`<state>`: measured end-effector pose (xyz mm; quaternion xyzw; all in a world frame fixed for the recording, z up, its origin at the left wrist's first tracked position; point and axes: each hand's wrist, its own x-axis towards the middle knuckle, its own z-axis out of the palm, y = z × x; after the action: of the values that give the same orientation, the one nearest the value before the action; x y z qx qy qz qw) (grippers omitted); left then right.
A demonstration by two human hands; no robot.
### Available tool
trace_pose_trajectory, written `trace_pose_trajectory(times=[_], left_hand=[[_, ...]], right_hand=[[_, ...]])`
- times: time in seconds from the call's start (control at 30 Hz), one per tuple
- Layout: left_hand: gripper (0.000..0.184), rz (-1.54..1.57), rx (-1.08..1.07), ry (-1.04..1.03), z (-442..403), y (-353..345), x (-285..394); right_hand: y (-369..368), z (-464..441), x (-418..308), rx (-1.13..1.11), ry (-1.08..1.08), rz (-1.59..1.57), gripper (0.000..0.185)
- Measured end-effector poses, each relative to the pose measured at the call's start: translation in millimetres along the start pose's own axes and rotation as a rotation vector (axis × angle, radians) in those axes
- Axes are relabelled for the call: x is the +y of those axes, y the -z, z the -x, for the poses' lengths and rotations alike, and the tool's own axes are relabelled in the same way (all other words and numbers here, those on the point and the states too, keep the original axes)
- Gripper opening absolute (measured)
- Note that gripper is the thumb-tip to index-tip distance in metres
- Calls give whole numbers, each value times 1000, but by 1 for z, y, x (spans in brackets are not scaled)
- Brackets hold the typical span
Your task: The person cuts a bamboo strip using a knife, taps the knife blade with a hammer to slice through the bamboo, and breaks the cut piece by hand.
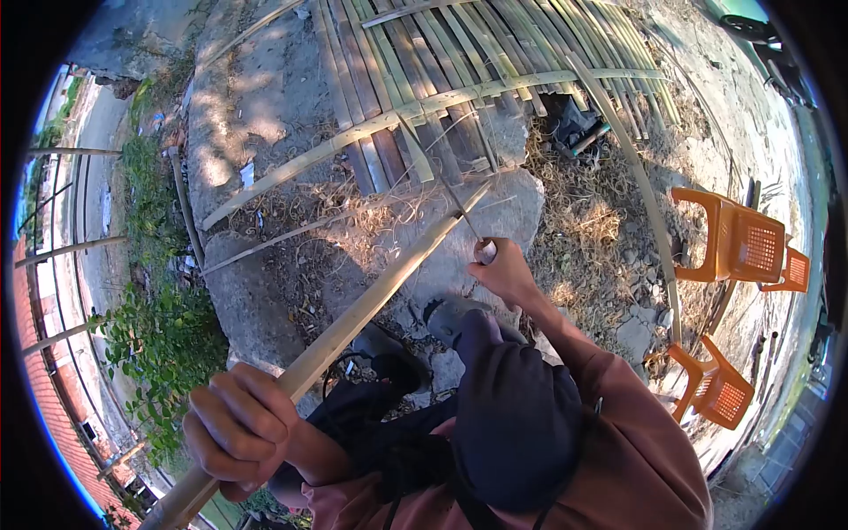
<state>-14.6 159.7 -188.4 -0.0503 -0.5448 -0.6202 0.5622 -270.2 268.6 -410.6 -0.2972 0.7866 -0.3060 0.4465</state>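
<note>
My left hand (240,428) is closed around a long split bamboo pole (344,322), which slants up and away from the lower left. My right hand (505,269) is wrapped round the handle end of a long-bladed knife (446,187); the handle itself is mostly hidden by the fingers. The blade points forward and lies across the pole near its far end, where the two appear to touch. Beneath the far end is a grey stone slab (517,205) among curled shavings.
A rack of bamboo slats (459,57) lies ahead, with a long bamboo strip (353,132) across it. Shavings (601,221) cover the ground. Orange plastic chairs (746,237) are on the right. A leafy bush (163,362) grows at left. My shoe (450,318) is below the blade.
</note>
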Motion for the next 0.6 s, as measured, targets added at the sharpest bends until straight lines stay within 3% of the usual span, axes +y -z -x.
trace_pose_trajectory(times=[0.13,0.2,0.23,0.3,0.43,0.6], left_hand=[[36,23,-30,-8,-5,-1,-4],[38,36,-24,-6,-5,1,-2],[38,37,-22,-3,-2,1,-1],[38,5,130,-57,9,1,2],[29,-84,31,-40,20,13,11],[44,99,226,-39,24,4,7]], right_hand=[[2,12,-6,-31,50,-11,22],[-2,28,-10,-119,332,-104,21],[0,33,-15,-164,367,-115,21],[1,36,-21,-157,356,-118,21],[-7,22,5,-118,327,-113,23],[-8,-31,75,3,115,59,27]])
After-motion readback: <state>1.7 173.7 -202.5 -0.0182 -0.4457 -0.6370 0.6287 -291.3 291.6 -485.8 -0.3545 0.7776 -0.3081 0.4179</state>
